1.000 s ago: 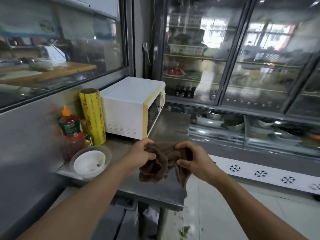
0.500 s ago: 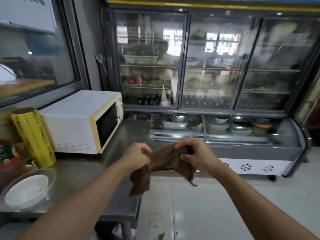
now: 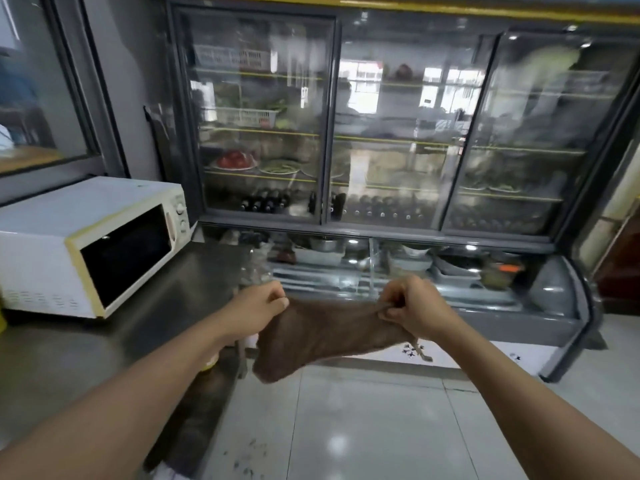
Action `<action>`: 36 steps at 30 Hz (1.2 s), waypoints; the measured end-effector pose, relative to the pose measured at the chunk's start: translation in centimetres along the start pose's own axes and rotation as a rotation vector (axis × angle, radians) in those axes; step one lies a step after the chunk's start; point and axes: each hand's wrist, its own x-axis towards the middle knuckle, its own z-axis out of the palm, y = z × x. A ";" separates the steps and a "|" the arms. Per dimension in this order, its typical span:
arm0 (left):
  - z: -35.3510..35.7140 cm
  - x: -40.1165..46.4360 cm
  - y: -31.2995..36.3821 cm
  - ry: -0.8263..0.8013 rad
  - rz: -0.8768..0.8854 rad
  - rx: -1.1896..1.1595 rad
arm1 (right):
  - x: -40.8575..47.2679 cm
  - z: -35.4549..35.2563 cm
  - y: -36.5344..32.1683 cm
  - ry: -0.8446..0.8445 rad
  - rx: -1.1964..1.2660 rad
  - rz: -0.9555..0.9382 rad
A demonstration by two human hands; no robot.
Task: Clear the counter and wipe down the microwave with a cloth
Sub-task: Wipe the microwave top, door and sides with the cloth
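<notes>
Out past the end of the steel counter [image 3: 145, 327], over pale floor tiles [image 3: 363, 427], I see the brown cloth [image 3: 322, 334] stretched between both hands. Left hand [image 3: 258, 306] pinches one corner, fingers curled; right hand [image 3: 412, 306] grips the other edge, fingers tight. Microwave [image 3: 86, 237] sits on the counter at left, door closed. Glass-fronted fridge [image 3: 398, 133] fills the wall ahead.

Microwave [image 3: 93, 244] on counter [image 3: 62, 355], left of fridge [image 3: 415, 133]
</notes>
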 end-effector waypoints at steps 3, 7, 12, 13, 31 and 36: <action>1.7 1.7 1.5 0.102 0.029 0.078 | 1.5 -0.8 2.6 -0.015 0.062 0.061; 3.5 4.5 2.5 0.158 0.022 0.122 | 4.0 -0.5 4.8 -0.025 0.219 0.196; 5.0 9.1 2.6 0.130 -0.020 0.003 | 7.7 0.4 7.0 -0.079 0.306 0.209; 4.9 10.1 2.4 0.076 -0.031 -0.021 | 8.6 0.3 7.7 -0.078 0.307 0.205; 2.2 34.0 -0.3 0.000 0.063 -0.061 | 31.2 -3.9 17.9 -0.004 0.467 0.220; 0.3 37.0 -0.8 -0.008 0.006 -0.113 | 36.5 -3.8 18.5 -0.084 0.465 0.195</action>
